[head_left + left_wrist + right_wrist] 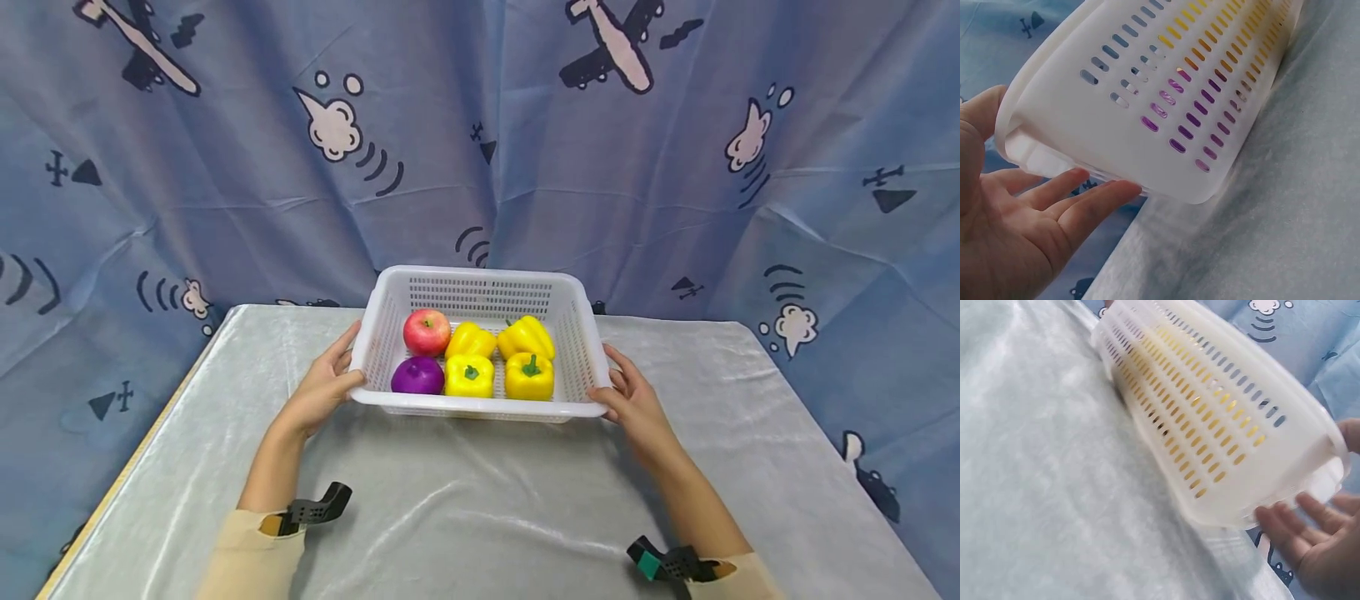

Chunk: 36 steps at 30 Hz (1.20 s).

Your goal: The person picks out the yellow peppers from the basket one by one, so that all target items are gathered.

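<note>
A white plastic basket [480, 406] with slotted walls is at the far middle of the table. It contains a red apple [427, 332], a round purple vegetable [417, 376] that looks like an onion, and several yellow bell peppers [529, 377]. My left hand [321, 390] grips the basket's left end, thumb at the rim and fingers beneath it. At the opposite end my right hand [636, 404] holds the rim the same way. Both wrist views show fingertips against the end walls below the rim. Whether the basket's base touches the cloth, I cannot tell.
A pale grey shiny cloth [465, 508] covers the table, creased in front of the basket. Behind it hangs a blue curtain [480, 167] printed with planes and clouds, close to the basket's back. Black straps [318, 504] with wrist cameras sit on both forearms.
</note>
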Available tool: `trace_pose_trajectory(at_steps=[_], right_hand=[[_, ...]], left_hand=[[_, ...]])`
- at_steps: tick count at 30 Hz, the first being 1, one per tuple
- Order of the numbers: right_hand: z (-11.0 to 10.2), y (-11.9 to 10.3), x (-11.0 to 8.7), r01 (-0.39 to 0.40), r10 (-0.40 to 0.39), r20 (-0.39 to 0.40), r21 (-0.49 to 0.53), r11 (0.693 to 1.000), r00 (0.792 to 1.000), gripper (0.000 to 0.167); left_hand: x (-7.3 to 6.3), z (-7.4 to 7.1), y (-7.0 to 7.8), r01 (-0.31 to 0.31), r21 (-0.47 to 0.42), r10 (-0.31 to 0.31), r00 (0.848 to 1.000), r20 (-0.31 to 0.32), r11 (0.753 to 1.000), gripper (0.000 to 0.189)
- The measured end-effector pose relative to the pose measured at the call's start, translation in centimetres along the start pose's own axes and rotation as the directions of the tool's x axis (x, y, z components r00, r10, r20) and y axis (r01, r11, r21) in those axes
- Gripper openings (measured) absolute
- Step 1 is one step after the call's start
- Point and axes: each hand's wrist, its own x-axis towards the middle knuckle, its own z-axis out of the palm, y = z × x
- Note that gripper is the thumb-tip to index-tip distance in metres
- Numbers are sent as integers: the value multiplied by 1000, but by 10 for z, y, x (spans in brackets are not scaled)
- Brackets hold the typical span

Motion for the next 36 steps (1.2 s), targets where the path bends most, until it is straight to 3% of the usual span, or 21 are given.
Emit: trace_pose_trajectory(at_steps=[6,9,13,16,21,27,36], right_hand=[[-2,-10,7,-61,56,-47,-105,993,997,75],[-1,-15,13,-14,-3,-86,-193,981,996,75],[-2,-24,23,77,-126,-117,-356,931,985,72],[-3,-29,32,103,-160,-112,-398,912,981,64],[-10,-25,41,67,-110,-125,-311,948,986,54],[-16,-17,44,27,-49,-110,-191,981,993,56],[-11,-2,53,-5,10,-92,50,999,996,51]], left_hand=[[1,3,1,8,3,-8,1000,-12,1000,93],[0,3,0,16,9,-16,1000,-17,1000,93],[1,1,0,12,16,-11,1000,-24,1000,93],[1,0,2,5,13,-5,1000,-28,1000,93],[2,1,0,11,4,-11,1000,-29,1000,94],[4,3,-2,13,3,-13,999,-33,1000,94],[3,3,-2,15,15,-15,999,-34,1000,94]])
